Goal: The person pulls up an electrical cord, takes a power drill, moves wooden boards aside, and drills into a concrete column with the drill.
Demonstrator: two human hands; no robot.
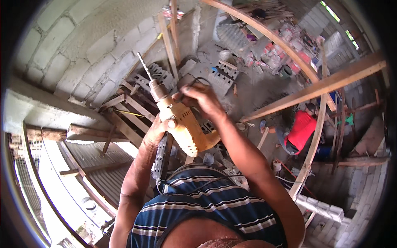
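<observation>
Ideally, we brace the yellow drill [187, 126] near us, bit [144, 64] pointing far left, our left hand [156, 131] clamping its fingers firmly round the body, while our right hand [203, 99] curls beside the chuck [158, 90], its fingers' hold impossible to tell.

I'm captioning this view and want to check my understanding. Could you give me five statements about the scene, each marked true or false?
1. The left hand grips a yellow drill. True.
2. The right hand is close to the drill's chuck. True.
3. The chuck is bare. False: a bit is fitted in it.
4. A hollow block lies on the floor beyond the hands. True.
5. The other person wears a green shirt. False: that person's shirt is red.
</observation>
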